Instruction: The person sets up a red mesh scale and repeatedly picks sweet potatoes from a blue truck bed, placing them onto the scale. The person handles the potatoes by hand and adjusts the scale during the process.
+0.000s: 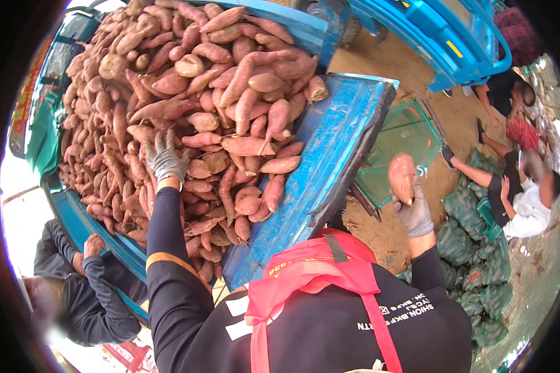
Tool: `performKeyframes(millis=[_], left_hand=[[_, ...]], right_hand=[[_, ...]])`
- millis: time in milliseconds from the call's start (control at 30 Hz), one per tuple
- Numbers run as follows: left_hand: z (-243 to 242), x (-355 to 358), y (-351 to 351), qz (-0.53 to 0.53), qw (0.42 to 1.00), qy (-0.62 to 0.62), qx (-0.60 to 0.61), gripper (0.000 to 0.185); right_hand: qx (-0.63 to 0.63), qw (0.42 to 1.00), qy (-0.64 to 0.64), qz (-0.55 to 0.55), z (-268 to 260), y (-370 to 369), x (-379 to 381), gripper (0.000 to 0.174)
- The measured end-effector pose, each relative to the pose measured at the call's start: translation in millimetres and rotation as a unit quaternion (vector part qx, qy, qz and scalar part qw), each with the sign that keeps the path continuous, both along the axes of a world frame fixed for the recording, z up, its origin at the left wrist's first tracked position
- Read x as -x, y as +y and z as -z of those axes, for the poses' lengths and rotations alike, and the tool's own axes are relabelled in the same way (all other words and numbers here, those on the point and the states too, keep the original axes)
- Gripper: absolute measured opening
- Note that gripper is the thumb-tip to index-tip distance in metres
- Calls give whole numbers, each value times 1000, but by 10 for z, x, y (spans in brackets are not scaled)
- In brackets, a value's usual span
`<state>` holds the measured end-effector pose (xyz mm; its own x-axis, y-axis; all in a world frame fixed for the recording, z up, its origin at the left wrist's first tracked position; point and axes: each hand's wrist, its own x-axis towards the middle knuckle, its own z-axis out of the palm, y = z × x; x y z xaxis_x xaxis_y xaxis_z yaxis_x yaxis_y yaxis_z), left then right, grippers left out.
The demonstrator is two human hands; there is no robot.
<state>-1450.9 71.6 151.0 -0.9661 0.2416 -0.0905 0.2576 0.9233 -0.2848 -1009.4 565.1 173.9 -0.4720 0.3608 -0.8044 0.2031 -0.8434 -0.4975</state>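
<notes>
A large heap of reddish sweet potatoes (pixel 168 109) fills the blue truck bed and spills onto its lowered tailgate (pixel 336 126). My left hand (pixel 165 158), in a grey work glove, rests on the heap with fingers spread and grips nothing. Out to the right, past the tailgate's edge, my gloved right hand (pixel 414 212) holds up one thick sweet potato (pixel 402 175). Below and beyond that hand is a green mesh screen (pixel 396 140) in a frame, above the dirt ground. The palm side of my left hand is hidden.
Filled green mesh sacks (pixel 476 279) are piled at the right. A person in a white top (pixel 529 212) sits beside them, near another person in dark clothes (pixel 506 95). Someone in a dark jacket (pixel 98 298) leans at the truck's left side. Another blue vehicle (pixel 448 42) stands at the top right.
</notes>
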Motion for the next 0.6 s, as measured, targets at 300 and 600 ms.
performKeyframes(millis=[300,600], left_hand=[[-86,-65,70,-36,999,-18,-20,87],[-61,-9,149,-26,999,-11,-26,90]], right_hand=[[-253,906,124,-315,-194,-847,1904,38],[-506,796,71,-324,1118,-1279,4090,91]])
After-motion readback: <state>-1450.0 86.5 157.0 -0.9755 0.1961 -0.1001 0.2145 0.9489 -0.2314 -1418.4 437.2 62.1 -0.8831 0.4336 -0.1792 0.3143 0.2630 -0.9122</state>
